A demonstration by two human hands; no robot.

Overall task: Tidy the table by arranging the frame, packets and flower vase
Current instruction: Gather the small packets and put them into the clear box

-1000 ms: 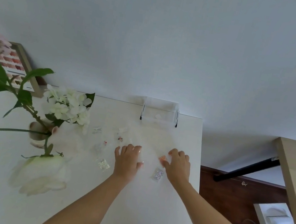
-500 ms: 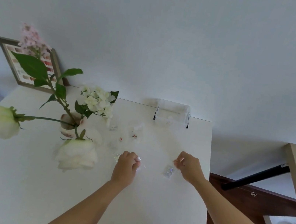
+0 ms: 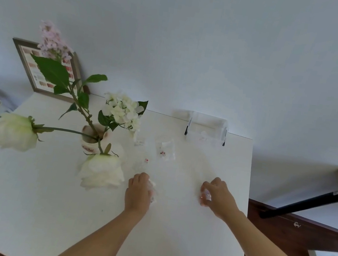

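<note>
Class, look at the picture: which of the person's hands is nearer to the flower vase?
The left. The left hand lies just right of the flower vase, beside its drooping white bloom. The right hand is further right, near the table edge.

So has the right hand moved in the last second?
Yes. The right hand drew back from the clear box at the table's far edge, curling from flat into a pinch on a small packet.
</note>
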